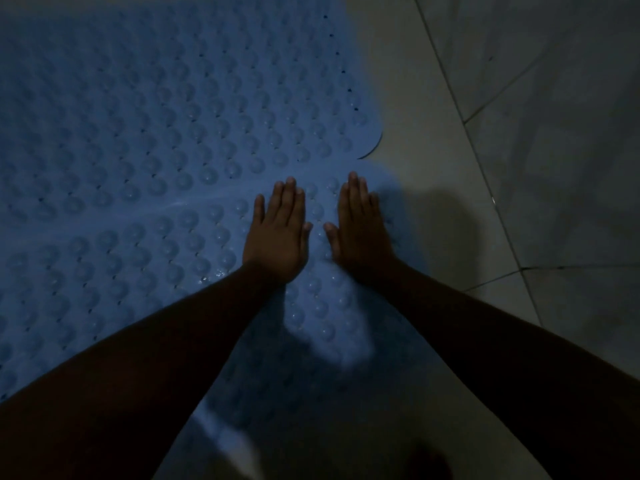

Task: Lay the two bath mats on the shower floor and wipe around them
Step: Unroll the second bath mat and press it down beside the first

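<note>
From nine to eleven o'clock the frame is filled by the far bath mat point(156, 98), blue and covered in rows of round bumps, laid flat with its rounded corner reaching toward one o'clock. Below it, from seven to nine o'clock, the near bath mat point(121, 271) of the same blue is seen. Its far edge is met by the first mat along a seam across the middle; which one lies on top cannot be told in the dim light. The left forearm point(156, 358) is stretched in from seven o'clock. Just left of centre, the left hand point(277, 233) is laid palm down on the near bath mat, fingers straight and together, nothing gripped. Just beside it the right hand point(360, 230) is laid flat in the same way, fingers pointed to twelve o'clock, the two thumbs near but apart. The right forearm point(485, 334) is stretched in from five o'clock. From one to four o'clock a pale grey tiled floor point(433, 81) is shown, crossed by dark grout lines point(460, 109), and a shadow point(440, 216) is cast on it just beside the right hand.
</note>
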